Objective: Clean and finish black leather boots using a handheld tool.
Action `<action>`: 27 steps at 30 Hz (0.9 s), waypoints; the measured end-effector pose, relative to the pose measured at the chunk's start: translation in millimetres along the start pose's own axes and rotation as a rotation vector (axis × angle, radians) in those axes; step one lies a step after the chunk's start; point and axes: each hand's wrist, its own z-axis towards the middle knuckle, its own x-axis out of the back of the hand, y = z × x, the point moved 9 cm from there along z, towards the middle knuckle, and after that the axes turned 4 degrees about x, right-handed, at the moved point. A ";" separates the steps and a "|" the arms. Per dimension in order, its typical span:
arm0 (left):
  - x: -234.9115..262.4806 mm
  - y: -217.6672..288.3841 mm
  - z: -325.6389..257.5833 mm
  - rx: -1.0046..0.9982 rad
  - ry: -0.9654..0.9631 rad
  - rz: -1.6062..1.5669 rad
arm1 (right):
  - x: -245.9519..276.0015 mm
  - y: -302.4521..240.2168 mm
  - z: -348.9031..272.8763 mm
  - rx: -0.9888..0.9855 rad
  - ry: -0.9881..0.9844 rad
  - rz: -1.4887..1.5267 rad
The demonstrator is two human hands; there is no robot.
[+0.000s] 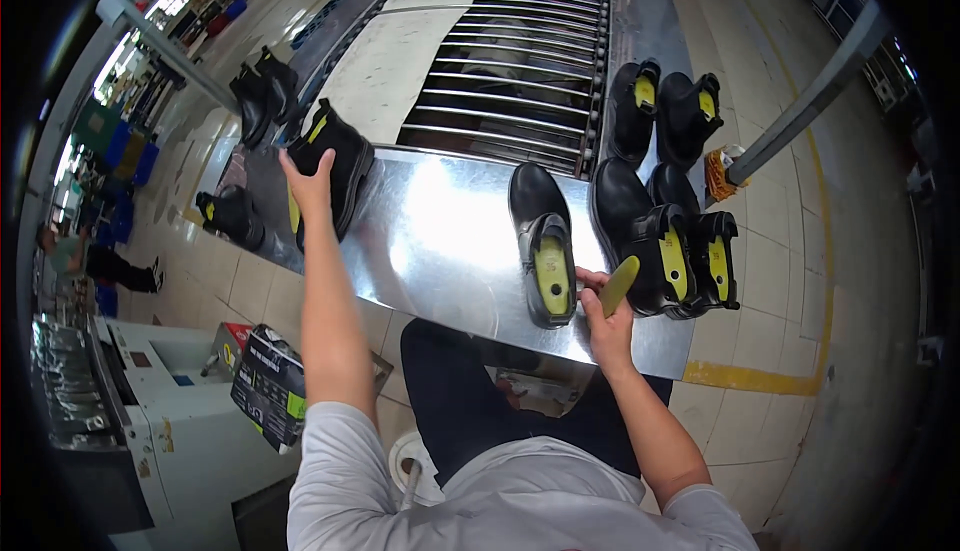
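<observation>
Right grip (609,327), seemingly snug on insole (621,285)

yellow insole (621,283) with near end hidden in right hand (610,331), black boot (345,156) partly behind left hand (312,189), far rollers (530,24) cut off, distant left person (112,263) too small to tell

1. This place is a factory workshop, and it seems to be one for footwear.
2. A roller conveyor (545,1) runs away from a shiny metal counter (440,286).
3. Several similar black boots (537,196) stand in groups at both sides, and some show yellow-green insoles (550,263) inside.
4. At the lower left there is a pale machine cabinet (190,446).
5. A yellow line (755,379) marks the tiled floor (755,326).
6. Farther left, one sees blue bins (121,221) and another person (112,265).
</observation>
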 end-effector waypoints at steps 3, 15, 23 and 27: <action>-42.1 -10.4 -6.2 0.247 -0.355 -0.163 | 5.7 -4.4 0.6 -0.025 -0.075 -0.228; -0.2 134.5 -115.8 -0.008 -1.333 -0.281 | -22.2 15.1 74.4 -0.045 -0.123 -0.085; -38.3 73.4 -112.6 0.315 -0.207 -0.555 | -94.3 48.7 86.5 -0.106 -0.178 -0.044; -66.6 76.1 -104.0 0.425 -0.549 -0.796 | -84.5 51.2 76.9 -0.077 -0.113 -0.085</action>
